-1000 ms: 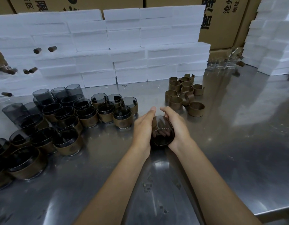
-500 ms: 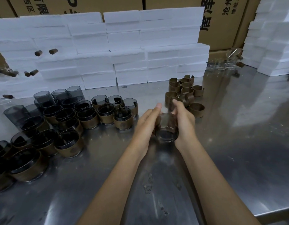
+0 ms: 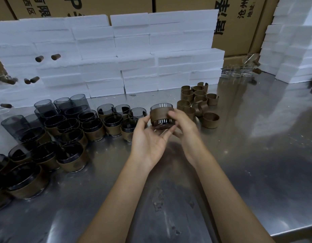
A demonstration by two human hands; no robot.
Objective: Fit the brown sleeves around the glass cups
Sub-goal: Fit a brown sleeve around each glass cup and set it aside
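I hold one glass cup off the table, between both hands. Left hand cups it from below and the side, thumb on the brown sleeve, fingers under the base. Right hand wraps the opp. side, fingers curled on the sleeve. Sleeve sits around the cup's middle; rim and base show above and below, so in my judgement this one is approx. fitted, pending seating check.

Progress: left of the grip, many sleeved cups stand in rows, done. Behind them, a few bare cups remain. Right of and beyond the grip, a cluster of loose sleeves waits. Est. well past halfway.

Surface: steel, scuffed, reflective. Beyond: white foam blocks stacked, cardboard boxes behind, clear glasses far right.
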